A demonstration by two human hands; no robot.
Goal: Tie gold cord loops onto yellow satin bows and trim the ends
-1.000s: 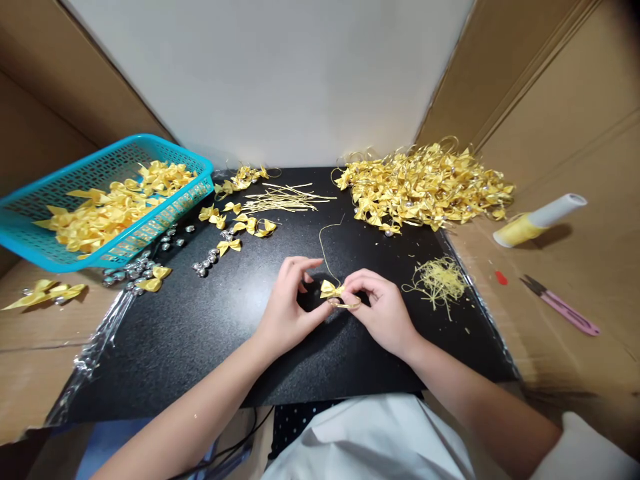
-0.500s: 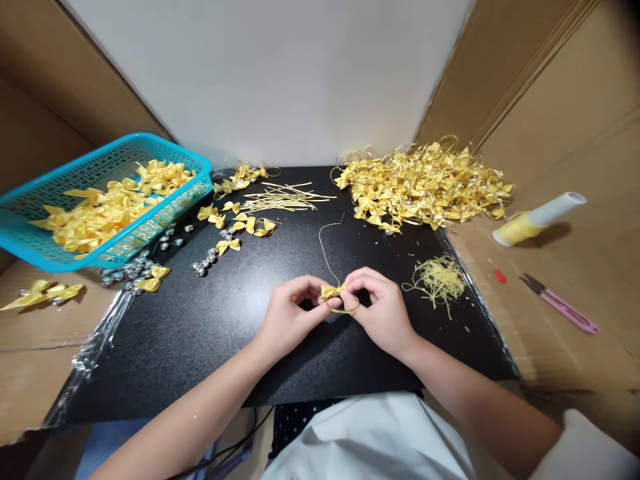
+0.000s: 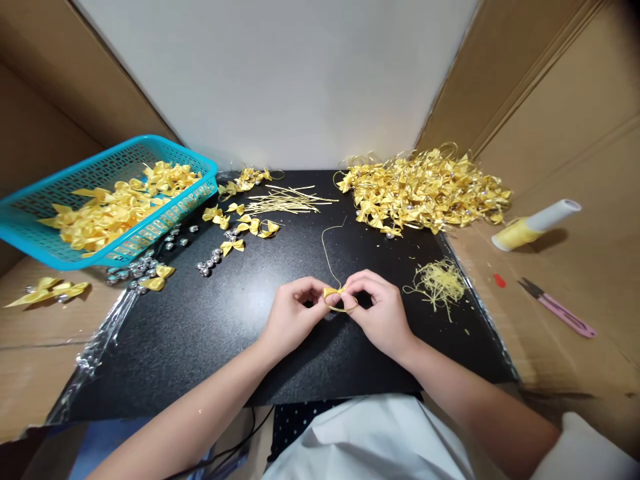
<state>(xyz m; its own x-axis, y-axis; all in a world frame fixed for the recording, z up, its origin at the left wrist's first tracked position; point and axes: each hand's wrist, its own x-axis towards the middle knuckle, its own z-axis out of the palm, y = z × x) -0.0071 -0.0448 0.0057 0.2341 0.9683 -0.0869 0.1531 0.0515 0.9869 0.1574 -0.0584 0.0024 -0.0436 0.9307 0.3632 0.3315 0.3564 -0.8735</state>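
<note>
Near the front middle of the black board, my left hand pinches the left side of a small yellow ribbon bow. The fingertips of my right hand close on the bow's right side, so both hands meet at it. A gold cord loop hangs below the bow, toward me. From the bow a thin yellow thread runs away over the board in a curve. Fingers cover part of the bow and its knot.
A blue basket of yellow bows stands at left, with silver bells beside it. Cut gold cords lie at the back. Belled bows are heaped back right. Thread scraps, a thread spool and pink snips lie right.
Both hands keep their pinch on the bow, with only slight finger movement. The whole view has shifted a little; nothing was picked up or put down.
</note>
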